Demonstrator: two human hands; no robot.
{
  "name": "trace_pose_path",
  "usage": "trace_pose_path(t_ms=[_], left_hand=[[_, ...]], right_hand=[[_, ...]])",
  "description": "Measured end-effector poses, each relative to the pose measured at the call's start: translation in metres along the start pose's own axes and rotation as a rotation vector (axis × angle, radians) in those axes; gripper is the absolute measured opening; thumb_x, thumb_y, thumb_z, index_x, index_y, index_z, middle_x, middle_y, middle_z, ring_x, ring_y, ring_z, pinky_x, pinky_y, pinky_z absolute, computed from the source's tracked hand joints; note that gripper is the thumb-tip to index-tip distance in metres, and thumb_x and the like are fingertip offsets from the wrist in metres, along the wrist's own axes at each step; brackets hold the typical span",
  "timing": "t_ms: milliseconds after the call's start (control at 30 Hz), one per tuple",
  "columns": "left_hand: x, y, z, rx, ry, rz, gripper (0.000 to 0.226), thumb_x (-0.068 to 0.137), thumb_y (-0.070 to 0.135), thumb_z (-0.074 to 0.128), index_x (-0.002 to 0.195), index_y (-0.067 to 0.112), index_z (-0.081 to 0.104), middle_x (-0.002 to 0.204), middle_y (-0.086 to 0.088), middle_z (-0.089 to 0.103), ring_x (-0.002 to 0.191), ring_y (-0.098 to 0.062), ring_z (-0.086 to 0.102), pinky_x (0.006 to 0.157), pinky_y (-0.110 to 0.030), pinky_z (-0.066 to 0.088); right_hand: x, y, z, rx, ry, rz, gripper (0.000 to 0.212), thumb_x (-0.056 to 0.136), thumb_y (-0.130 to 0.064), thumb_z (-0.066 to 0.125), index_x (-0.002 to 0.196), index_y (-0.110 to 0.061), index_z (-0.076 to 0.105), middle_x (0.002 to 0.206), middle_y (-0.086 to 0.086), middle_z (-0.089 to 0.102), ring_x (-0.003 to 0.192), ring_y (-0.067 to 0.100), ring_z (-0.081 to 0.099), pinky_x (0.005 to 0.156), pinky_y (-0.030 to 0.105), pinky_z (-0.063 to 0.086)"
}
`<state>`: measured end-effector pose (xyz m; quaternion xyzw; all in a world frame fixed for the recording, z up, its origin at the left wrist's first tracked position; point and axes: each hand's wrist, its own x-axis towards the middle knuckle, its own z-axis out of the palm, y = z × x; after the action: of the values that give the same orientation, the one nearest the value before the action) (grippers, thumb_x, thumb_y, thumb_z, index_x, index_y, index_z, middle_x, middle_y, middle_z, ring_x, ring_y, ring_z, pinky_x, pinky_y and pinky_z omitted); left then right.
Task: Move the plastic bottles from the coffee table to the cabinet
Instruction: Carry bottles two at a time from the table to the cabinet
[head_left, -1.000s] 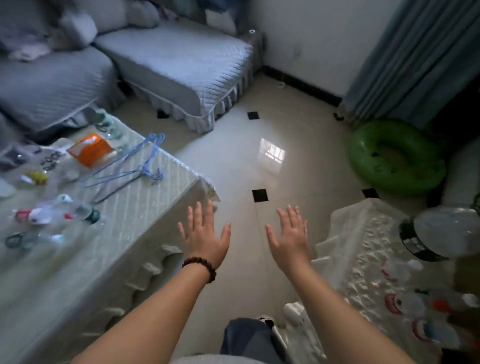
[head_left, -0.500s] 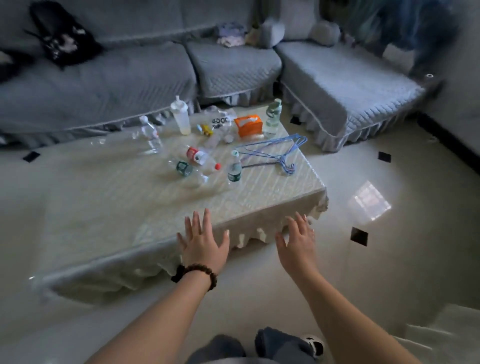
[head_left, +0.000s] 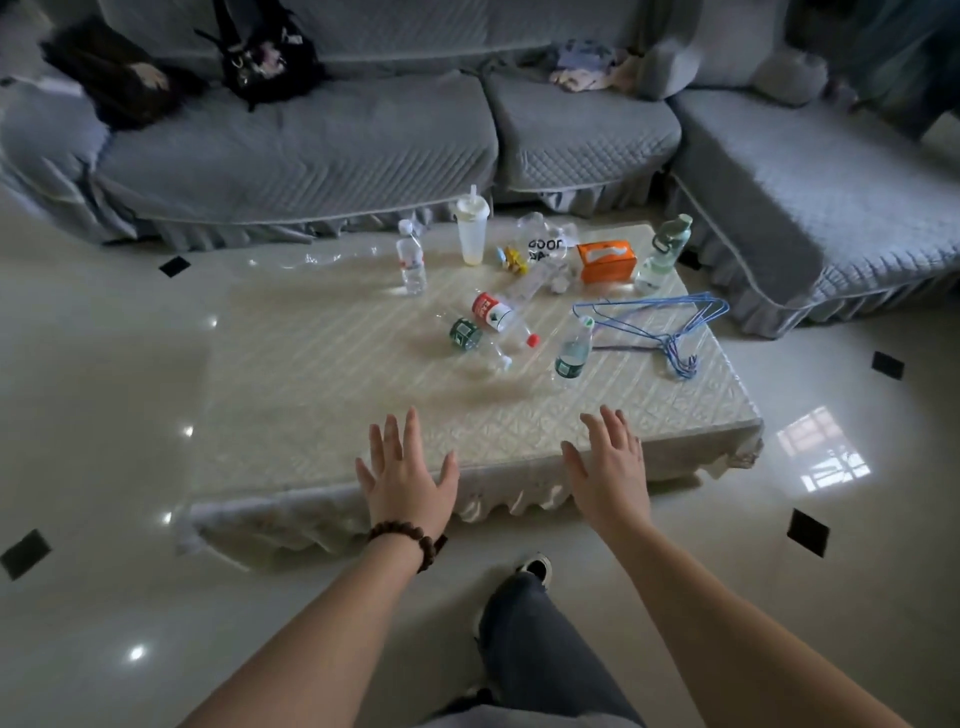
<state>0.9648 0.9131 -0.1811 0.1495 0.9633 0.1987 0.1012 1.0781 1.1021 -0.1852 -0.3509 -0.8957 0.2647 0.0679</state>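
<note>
The coffee table (head_left: 311, 405) with a cream quilted cover fills the middle of the view. Several plastic bottles are on it: an upright one with a red label (head_left: 411, 262), a lying one with a red label and red cap (head_left: 501, 317), a lying green-labelled one (head_left: 470, 340), an upright green-labelled one (head_left: 574, 353), and a green-capped one (head_left: 665, 252) at the far right. My left hand (head_left: 402, 473) and right hand (head_left: 610, 465) hover, fingers spread and empty, over the table's near edge. The cabinet is out of view.
A white cup with a straw (head_left: 472, 228), an orange tissue box (head_left: 607, 260), a clear plastic bag (head_left: 545, 244) and blue wire hangers (head_left: 660, 327) share the table. A grey sofa (head_left: 311, 140) wraps the far side and right. My leg (head_left: 540, 639) stands on the glossy tiled floor.
The view has swung left from the floor and cabinet side to face the coffee table, then drawn closer. Both hands stay raised, spread and empty throughout.
</note>
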Motion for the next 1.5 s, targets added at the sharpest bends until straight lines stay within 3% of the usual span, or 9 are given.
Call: trace_pose_path(t_ms=[567,867,1067,1233,1367,1433,1500], left_hand=[[0.227,0.06,0.043,0.118,-0.194,0.198,0.071,0.091,0.05,0.043,0.15,0.027,0.01,0.159,-0.003,0.008,0.146,-0.023,-0.002,0.117,-0.051,0.005],[0.321,0.058,0.093,0.211,-0.321,0.278,0.072,0.09,0.052,0.044,0.15,0.029,0.011,0.159,-0.001,0.005,0.146,-0.022,-0.005,0.117,-0.05,0.004],[0.378,0.05,0.15,0.315,-0.423,0.414,0.078,0.087,0.055,0.048,0.15,0.028,0.011,0.159,-0.003,0.004,0.146,-0.023,-0.003,0.116,-0.051,0.009],[0.416,0.047,0.195,0.408,-0.505,0.561,0.087,0.083,0.06,0.052,0.15,0.029,0.005,0.159,-0.002,0.002,0.146,-0.023,-0.007,0.117,-0.05,0.008],[0.44,0.047,0.223,0.488,-0.518,0.673,0.09,0.08,0.062,0.057,0.149,0.032,0.009,0.159,0.0,0.007,0.146,-0.022,-0.004,0.117,-0.048,0.001],[0.451,0.046,0.235,0.534,-0.527,0.714,0.088,0.078,0.058,0.062,0.148,0.033,0.015,0.158,0.001,0.012,0.146,-0.021,-0.001,0.117,-0.049,0.0],[0.458,0.044,0.246,0.6,-0.546,0.755,0.084,0.078,0.052,0.066,0.146,0.033,0.021,0.157,0.001,0.016,0.146,-0.022,0.004,0.117,-0.049,0.0]], right_hand=[[0.193,0.017,0.034,0.088,0.013,0.338,0.054,0.095,-0.038,0.047,0.142,-0.015,0.036,0.156,0.008,0.024,0.146,0.022,0.013,0.118,0.042,0.015],[0.283,0.045,0.072,0.192,0.03,0.54,0.071,0.084,-0.042,0.063,0.143,-0.014,0.033,0.151,0.007,0.034,0.141,0.024,0.027,0.114,0.042,0.025],[0.314,0.064,0.105,0.313,0.123,0.648,0.078,0.079,-0.036,0.073,0.144,-0.024,0.03,0.148,0.002,0.038,0.135,0.021,0.035,0.105,0.033,0.03],[0.33,0.071,0.135,0.431,0.273,0.645,0.051,0.079,-0.022,0.074,0.125,-0.023,0.053,0.128,-0.003,0.056,0.119,0.017,0.049,0.091,0.019,0.032],[0.338,0.072,0.148,0.499,0.34,0.629,0.033,0.078,-0.02,0.075,0.108,-0.017,0.061,0.091,-0.006,0.058,0.084,0.016,0.054,0.062,-0.001,0.031],[0.34,0.076,0.153,0.522,0.344,0.615,0.03,0.077,-0.022,0.075,0.103,-0.023,0.061,0.089,-0.006,0.059,0.082,0.016,0.055,0.065,0.001,0.033],[0.341,0.082,0.156,0.579,0.36,0.607,0.029,0.075,-0.025,0.077,0.095,-0.035,0.058,0.086,-0.007,0.062,0.083,0.02,0.06,0.073,0.017,0.043]])
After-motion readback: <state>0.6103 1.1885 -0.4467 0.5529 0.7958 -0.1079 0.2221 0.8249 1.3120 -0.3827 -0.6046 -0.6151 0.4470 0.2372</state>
